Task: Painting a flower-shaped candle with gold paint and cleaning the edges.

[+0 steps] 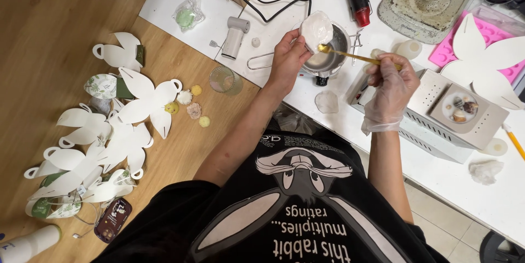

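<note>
Nearest the camera, a black shirt with a rabbit cartoon (301, 186), both forearms reaching out from it over the white table (339, 16).

Left hand (289, 58), bare, closed on a white mould (316, 30), pinched at its lower edge by thumb and fingers and tilted above a small metal pot (331, 55). Right hand (391, 85), in a thin clear glove, closed round a gold spoon (350, 55), gripped well back on the handle, bowl end touching the mould's lower edge.

Judged from its look: mould light, soft and bendy, probably silicone, apt to flex if squeezed hard; best held at the rim, as here, with the cavity kept clear. Contents probably brittle or sticky, so gentle prying advised. Spoon thin, stiff, light; glove may slip on the smooth metal. Pot perhaps warm, so safer not touched at the wall.

Right of the pot, a grey box (465, 115) and a pink tray (492, 38). Left of the pot, a clear cup (221, 79), then white paper cut-outs (131, 110) spread on the wood.
</note>
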